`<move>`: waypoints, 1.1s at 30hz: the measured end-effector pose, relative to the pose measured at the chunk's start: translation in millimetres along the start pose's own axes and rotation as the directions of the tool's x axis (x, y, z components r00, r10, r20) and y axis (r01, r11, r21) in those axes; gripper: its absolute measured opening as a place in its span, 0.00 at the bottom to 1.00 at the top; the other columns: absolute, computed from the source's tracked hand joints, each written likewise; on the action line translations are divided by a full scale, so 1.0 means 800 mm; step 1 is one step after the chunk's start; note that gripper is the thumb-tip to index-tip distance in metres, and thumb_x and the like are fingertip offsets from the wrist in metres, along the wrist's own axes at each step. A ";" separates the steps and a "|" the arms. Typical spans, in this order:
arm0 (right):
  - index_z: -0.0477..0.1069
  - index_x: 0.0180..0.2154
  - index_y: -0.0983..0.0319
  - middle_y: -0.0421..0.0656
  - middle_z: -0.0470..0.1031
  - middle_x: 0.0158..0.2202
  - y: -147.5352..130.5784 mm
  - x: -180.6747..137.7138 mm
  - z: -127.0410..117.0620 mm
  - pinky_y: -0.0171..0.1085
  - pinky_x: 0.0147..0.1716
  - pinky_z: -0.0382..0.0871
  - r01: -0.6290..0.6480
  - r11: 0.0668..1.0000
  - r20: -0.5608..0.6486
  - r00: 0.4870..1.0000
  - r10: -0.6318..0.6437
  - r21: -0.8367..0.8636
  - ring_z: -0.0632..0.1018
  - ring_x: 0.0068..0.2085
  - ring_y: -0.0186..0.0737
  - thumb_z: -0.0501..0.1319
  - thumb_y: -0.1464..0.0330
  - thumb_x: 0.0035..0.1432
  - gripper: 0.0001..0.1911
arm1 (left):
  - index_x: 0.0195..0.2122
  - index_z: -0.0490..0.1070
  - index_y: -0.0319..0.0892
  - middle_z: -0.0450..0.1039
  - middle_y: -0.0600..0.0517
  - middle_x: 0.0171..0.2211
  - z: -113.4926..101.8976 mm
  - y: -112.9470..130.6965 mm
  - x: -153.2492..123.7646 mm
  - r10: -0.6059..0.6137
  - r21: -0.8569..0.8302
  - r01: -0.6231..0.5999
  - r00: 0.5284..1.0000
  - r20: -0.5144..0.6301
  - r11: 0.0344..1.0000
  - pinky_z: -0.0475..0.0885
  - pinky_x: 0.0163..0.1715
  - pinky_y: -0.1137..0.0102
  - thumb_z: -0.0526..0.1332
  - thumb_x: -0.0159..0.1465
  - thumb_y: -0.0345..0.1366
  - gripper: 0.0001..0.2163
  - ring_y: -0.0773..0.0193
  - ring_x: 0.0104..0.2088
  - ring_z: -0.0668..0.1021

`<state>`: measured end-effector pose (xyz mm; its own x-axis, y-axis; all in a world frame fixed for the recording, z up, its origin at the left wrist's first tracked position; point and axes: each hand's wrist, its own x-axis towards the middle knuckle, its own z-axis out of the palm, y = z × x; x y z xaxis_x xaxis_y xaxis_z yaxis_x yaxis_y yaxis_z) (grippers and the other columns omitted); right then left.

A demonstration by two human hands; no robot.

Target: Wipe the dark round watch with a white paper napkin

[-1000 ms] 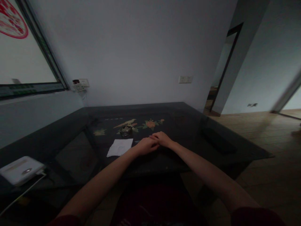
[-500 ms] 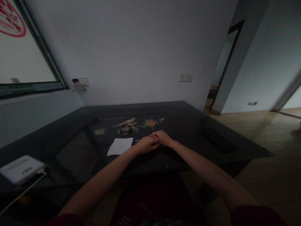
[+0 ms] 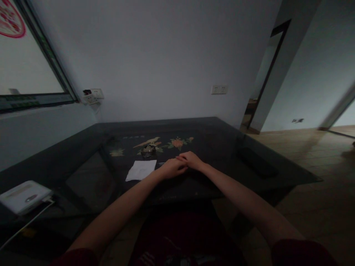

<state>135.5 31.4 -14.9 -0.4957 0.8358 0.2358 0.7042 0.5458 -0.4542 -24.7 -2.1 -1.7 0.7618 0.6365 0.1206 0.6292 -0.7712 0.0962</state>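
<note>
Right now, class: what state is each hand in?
Left hand: loosely curled on the table, touching the right; holding nothing visible.
Right hand: resting over the left's fingers; grip cannot be told.

Dark glass-topped table (image 3: 222,147) stands against the back wall. Left hand (image 3: 172,169) and right hand (image 3: 191,161) rest on it near centre, touching, right just behind left. White paper sheet (image 3: 140,170) lies just left of the left hand. Small glass ashtray (image 3: 148,150) sits behind the sheet. White box-shaped device (image 3: 23,195) lies at the table's near-left corner, well apart.
</note>
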 end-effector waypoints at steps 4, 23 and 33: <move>0.67 0.22 0.63 0.38 0.67 0.22 -0.001 -0.002 -0.001 0.33 0.28 0.49 -0.001 1.000 -0.007 1.000 0.001 -0.003 0.65 0.27 0.33 0.51 0.57 0.65 0.24 | 0.39 0.74 0.42 0.77 0.47 0.38 0.000 0.000 0.000 0.009 -0.004 -0.009 1.000 -0.012 1.000 0.68 0.34 0.70 0.53 0.67 0.39 0.11 0.60 0.36 0.78; 0.66 0.22 0.63 0.38 0.65 0.21 0.003 0.001 0.002 0.34 0.27 0.48 -0.003 1.000 0.009 1.000 0.003 0.024 0.64 0.26 0.32 0.53 0.59 0.64 0.22 | 0.39 0.74 0.43 0.77 0.48 0.39 0.000 0.000 0.000 0.012 0.014 -0.012 1.000 -0.004 1.000 0.68 0.35 0.70 0.53 0.67 0.38 0.11 0.60 0.37 0.78; 0.65 0.21 0.63 0.38 0.65 0.21 0.006 0.003 0.004 0.34 0.27 0.49 0.002 0.999 0.014 1.000 -0.002 0.032 0.64 0.26 0.32 0.52 0.58 0.64 0.23 | 0.38 0.73 0.42 0.77 0.48 0.37 0.002 -0.002 -0.001 0.014 0.021 -0.014 1.000 -0.003 1.000 0.68 0.34 0.71 0.52 0.68 0.39 0.12 0.61 0.35 0.77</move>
<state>136.1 35.5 -19.4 -0.5042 0.8338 0.2248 0.6869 0.5450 -0.4809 -26.0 -0.9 -3.4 0.7699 0.6259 0.1248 0.6218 -0.7797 0.0742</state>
